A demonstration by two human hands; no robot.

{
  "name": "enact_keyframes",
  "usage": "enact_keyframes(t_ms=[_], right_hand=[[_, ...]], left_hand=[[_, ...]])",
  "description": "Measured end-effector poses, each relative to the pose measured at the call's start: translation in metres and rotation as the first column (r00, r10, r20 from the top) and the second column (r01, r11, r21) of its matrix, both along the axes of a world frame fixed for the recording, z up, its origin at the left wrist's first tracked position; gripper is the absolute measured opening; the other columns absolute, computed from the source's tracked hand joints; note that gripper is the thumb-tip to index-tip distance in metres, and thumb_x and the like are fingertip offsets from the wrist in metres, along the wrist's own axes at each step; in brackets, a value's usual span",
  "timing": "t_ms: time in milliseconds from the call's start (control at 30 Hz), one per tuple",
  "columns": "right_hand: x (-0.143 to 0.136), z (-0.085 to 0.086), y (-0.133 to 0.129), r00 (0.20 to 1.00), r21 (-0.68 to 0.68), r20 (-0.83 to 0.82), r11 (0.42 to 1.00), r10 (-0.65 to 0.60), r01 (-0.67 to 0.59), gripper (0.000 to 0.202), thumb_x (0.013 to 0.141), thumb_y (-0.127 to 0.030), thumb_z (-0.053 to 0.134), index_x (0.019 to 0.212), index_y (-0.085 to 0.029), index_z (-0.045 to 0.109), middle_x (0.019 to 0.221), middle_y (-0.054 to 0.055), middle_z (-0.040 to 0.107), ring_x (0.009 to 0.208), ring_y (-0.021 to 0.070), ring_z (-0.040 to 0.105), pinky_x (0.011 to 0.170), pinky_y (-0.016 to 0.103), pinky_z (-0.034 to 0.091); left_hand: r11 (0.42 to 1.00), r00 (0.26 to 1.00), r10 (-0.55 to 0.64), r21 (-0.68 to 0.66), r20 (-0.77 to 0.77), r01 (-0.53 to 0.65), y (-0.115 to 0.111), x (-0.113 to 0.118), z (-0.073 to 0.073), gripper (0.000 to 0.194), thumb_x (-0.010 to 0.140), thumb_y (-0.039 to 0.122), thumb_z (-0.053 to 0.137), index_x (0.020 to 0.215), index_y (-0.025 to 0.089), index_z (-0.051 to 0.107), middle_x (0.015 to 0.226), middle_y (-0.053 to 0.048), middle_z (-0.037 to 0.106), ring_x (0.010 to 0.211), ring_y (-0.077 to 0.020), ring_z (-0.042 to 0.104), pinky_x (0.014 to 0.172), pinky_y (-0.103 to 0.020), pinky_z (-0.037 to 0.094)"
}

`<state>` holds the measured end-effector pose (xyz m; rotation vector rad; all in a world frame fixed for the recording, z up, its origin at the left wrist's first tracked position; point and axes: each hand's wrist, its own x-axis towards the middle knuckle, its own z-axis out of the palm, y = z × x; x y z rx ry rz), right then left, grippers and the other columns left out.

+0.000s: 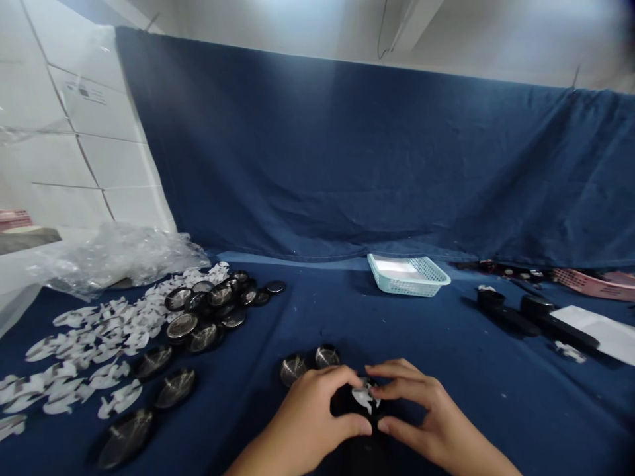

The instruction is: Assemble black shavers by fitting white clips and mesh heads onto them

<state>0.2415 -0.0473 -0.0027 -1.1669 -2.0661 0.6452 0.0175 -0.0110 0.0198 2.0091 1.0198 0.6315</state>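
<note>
My left hand point(317, 413) and my right hand point(426, 410) meet low in the middle of the view, thumbs nearly touching. Their curved fingers close around a dark part, mostly hidden and hard to make out against the cloth. A small white plastic piece point(364, 396) sits on it, between my fingertips; my right index finger touches its edge. Just beyond my left hand lie two black round discs with shiny faces, one disc point(294, 369) at the left and another disc point(327, 356) beside it.
Many white plastic pieces point(114, 327) and black discs point(203, 337) spread over the blue cloth at left, near clear plastic bags point(124, 254). A pale blue basket point(409, 285) stands at the back. Black long-handled parts point(510, 317), white paper point(598, 330) and a pink basket point(590, 284) lie right.
</note>
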Motion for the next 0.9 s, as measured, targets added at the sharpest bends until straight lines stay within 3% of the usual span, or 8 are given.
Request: enact_keyframes(t_ms=[300, 500, 733, 900], right_hand=[[-0.0013, 0.0010, -0.0024, 0.992, 0.084, 0.124, 0.996, 0.017, -0.028, 0.019, 0.086, -0.030, 0.066, 0.105, -0.026, 0.069, 0.128, 0.011, 0.059, 0.118, 0.0253, 0.055, 0.097, 0.045, 0.049], [-0.0042, 0.0023, -0.0026, 0.988, 0.186, 0.152, 0.982, 0.014, -0.043, 0.025, 0.086, -0.021, 0.063, 0.109, -0.029, 0.068, 0.124, 0.008, 0.062, 0.115, 0.0246, 0.058, 0.095, 0.041, 0.052], [-0.0017, 0.0046, -0.0053, 0.966, 0.163, 0.258, 0.987, -0.030, -0.013, 0.026, 0.086, -0.021, 0.062, 0.110, -0.029, 0.065, 0.130, 0.008, 0.058, 0.118, 0.0249, 0.056, 0.099, 0.045, 0.050], [-0.0070, 0.0084, -0.0075, 0.924, 0.257, 0.381, 0.963, -0.025, -0.080, 0.039, 0.083, -0.012, 0.057, 0.118, -0.028, 0.060, 0.132, 0.009, 0.058, 0.120, 0.0259, 0.056, 0.096, 0.045, 0.051]], left_hand=[[0.999, 0.999, -0.045, -0.023, 0.019, 0.046, -0.0007, 0.0001, 0.0006, 0.044, 0.067, 0.020, 0.079, 0.107, 0.033, 0.067, 0.111, 0.005, 0.070, 0.100, -0.0202, 0.061, 0.089, -0.029, 0.043], [0.995, 0.999, 0.050, -0.083, -0.013, -0.051, -0.0033, 0.0005, -0.0017, 0.074, 0.062, 0.022, 0.080, 0.129, 0.036, 0.053, 0.124, 0.001, 0.062, 0.102, -0.0229, 0.059, 0.095, -0.035, 0.042], [0.997, 0.999, 0.037, -0.060, -0.027, -0.039, -0.0027, 0.0022, 0.0028, 0.071, 0.060, 0.021, 0.082, 0.125, 0.032, 0.055, 0.119, 0.001, 0.064, 0.098, -0.0219, 0.059, 0.096, -0.034, 0.043], [0.999, 0.999, 0.027, -0.031, -0.027, -0.027, -0.0043, 0.0040, 0.0000, 0.070, 0.062, 0.022, 0.082, 0.126, 0.030, 0.054, 0.123, 0.000, 0.063, 0.105, -0.0232, 0.059, 0.098, -0.035, 0.043]])
